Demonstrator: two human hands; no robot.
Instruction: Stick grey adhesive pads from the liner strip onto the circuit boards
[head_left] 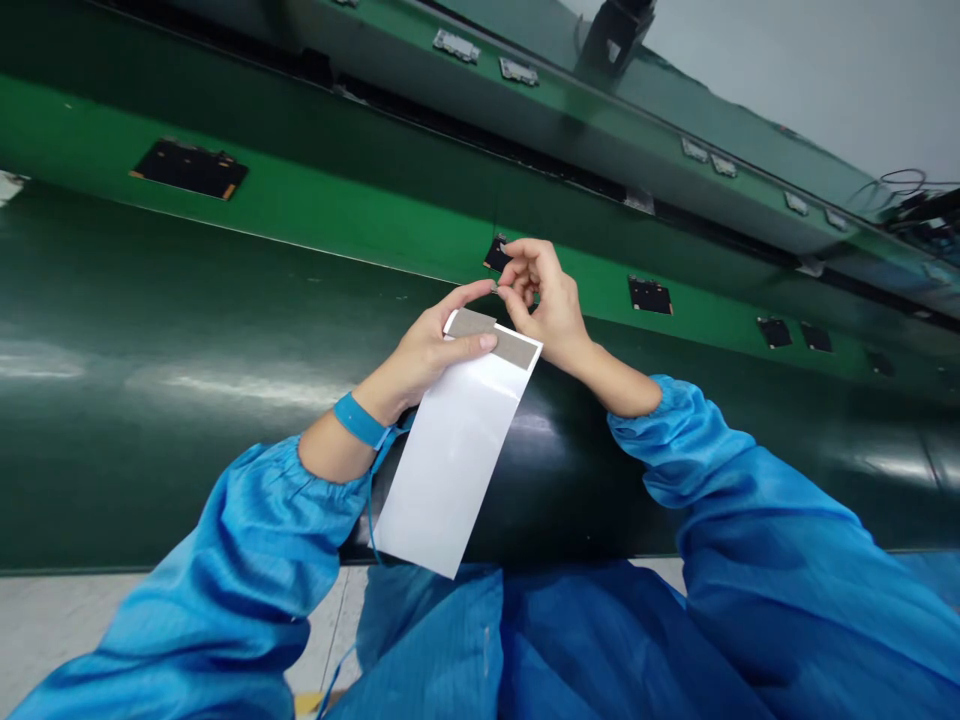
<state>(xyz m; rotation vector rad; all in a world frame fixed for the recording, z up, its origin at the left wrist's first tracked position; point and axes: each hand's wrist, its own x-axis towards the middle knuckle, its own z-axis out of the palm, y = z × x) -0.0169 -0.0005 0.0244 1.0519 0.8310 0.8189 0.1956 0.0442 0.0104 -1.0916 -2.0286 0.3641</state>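
Observation:
My left hand [431, 350] grips a long white backing sheet [457, 450] near its top, thumb pressed on the grey strips [516, 348] stuck across that end. The sheet hangs tilted toward me over the dark green bench edge. At its upper end my right hand [546, 305] is closed in a pinch, thumb and index close to my left index fingertip. A tiny grey piece seems to be between those fingertips, too small to name. Just behind the right fingers lies a black circuit board [496, 252], partly covered by them.
A bright green belt [337, 225] crosses beyond the dark green bench [187, 300]. Black boards lie along it, a larger one [189, 168] at left and another [650, 295] at right. Small silvery modules [456, 45] rest on a raised rear shelf. A blue wrist strap's cord hangs from my left wrist.

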